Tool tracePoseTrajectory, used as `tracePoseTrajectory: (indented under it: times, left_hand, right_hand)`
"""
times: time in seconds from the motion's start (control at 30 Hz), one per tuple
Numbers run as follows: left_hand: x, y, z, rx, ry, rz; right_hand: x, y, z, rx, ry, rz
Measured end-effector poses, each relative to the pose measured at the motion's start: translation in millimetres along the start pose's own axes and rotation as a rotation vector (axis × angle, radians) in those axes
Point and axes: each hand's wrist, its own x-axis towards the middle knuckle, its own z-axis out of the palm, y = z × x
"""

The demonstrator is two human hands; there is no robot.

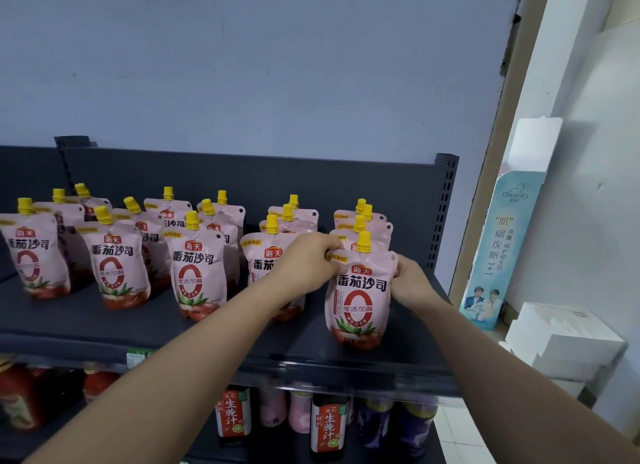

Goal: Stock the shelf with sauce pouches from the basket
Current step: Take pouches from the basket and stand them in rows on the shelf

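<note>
Your left hand (308,263) has its fingers curled onto the upper left corner of the front pouch (360,297), pinching the flap beside the yellow cap (363,241). Your right hand (412,283) wraps its fingers round the pouch's right edge, just right of centre in the frame. Neither hand is spread; both are closed on this one pouch. The pouch stands upright on its base near the front lip of the shelf (86,318), at the head of the rightmost column, with more yellow caps lined up behind it. The step in hand looks to be seating and squaring it. To do that well, keep the base flat on the shelf, turn the label square to the aisle, and line it up with the front pouches of the columns to the left, which seem to sit a little further back and lean unevenly. Let go gently, one hand at a time, since a soft pouch like this will probably tip if its bottom is creased. The basket is out of view. On the lower shelf, at bottom centre, stand dark bottles (329,425) with red labels. A tall cardboard display (495,249) and white boxes (568,342) stand at the right.
</note>
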Motion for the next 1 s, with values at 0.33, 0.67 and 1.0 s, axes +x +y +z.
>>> tracePoseTrajectory:
  times: [0.33,0.67,1.0]
  left_hand:
    - [20.8,11.8,-6.4,-0.353,0.145,-0.131]
    - [51.2,14.9,-6.5,-0.032,-0.020,-0.307]
    - [53.4,14.3,-3.1,-0.122,0.051,-0.320]
  right_hand:
    - [-1.9,9.1,-1.4,-0.020,0.029,-0.095]
    - [-0.6,10.9,-2.6,-0.033,-0.105,-0.020]
    - [11.9,14.6,-1.7,-0.311,-0.097,0.056]
